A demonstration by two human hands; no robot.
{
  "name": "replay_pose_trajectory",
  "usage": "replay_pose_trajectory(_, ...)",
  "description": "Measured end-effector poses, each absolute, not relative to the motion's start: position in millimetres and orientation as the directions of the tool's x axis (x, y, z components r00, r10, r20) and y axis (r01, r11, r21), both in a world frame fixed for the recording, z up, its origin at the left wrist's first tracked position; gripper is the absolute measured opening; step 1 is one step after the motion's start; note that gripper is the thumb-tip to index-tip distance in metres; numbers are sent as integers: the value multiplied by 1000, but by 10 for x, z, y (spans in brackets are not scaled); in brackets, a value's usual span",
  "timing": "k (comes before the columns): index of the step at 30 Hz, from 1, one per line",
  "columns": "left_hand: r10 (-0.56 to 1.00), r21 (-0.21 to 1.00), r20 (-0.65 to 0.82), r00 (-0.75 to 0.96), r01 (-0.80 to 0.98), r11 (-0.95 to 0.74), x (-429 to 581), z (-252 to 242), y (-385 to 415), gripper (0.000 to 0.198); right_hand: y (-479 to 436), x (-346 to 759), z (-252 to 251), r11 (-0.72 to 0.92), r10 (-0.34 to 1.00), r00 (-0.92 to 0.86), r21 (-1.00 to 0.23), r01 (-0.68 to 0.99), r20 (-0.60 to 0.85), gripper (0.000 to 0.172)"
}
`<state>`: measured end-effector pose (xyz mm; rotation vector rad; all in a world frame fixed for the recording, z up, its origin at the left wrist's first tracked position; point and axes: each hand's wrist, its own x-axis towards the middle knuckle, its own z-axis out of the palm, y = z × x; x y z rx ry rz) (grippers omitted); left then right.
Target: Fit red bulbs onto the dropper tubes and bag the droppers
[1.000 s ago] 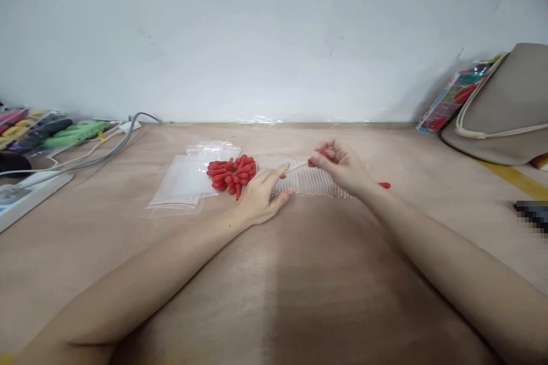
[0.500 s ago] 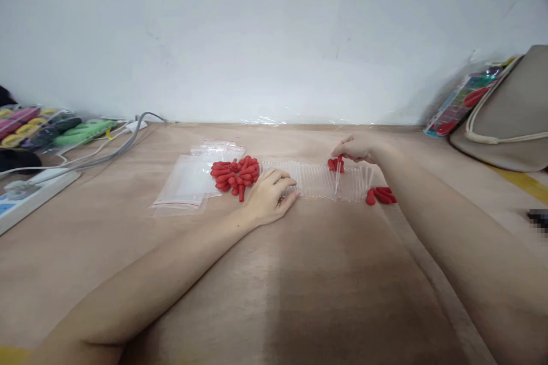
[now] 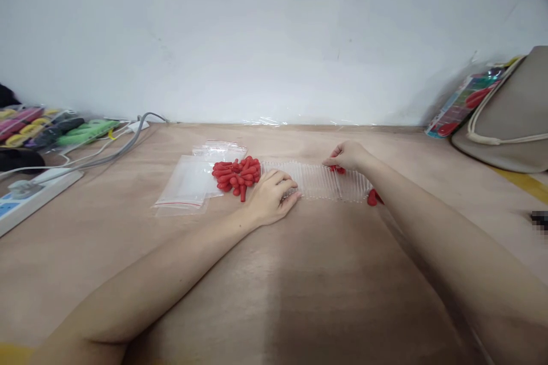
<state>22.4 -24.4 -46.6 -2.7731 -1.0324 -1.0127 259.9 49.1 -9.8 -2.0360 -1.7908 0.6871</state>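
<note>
My left hand rests on the left part of a row of clear thin tubes. Its fingers are spread loosely and grip nothing. At the far edge of the row, toward its right end, my right hand pinches a red rubber bulb, mostly covered by the fingers. More red bulbs show just below these fingertips. A heap of red rubber bulbs lies left of my left hand. By the row's right end sit a few more bulbs, partly behind my right forearm.
Clear zip bags lie flat left of the heap. Farther left are a power strip, grey and white cables and colourful packs. A beige bag stands at the right, and a white wall closes the back.
My right hand has come down and slightly left, and the tube with a red bulb that stood raised under its fingers is now low among the others. My left hand stays put.
</note>
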Motion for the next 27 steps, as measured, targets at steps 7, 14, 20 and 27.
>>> replay_pose_trajectory(7,663,201,552,505,691,-694,393,-378,-237,19,408,2713,-22,-65,986,129,-472,879,105,35)
replay_pose_trajectory(14,765,149,343,545,772,-618,911,-208,-9,45,118,3249,76,38,979,-119,-433,900,-163,35)
replay_pose_trajectory(20,721,127,42,691,712,-690,1065,-136,161,101,-148,3391,7,120,907,-305,-515,849,-292,52)
replay_pose_trajectory(27,729,111,35,684,722,-683,1108,-153,192,117,-148,3392,-13,166,902,-331,-484,859,-278,52)
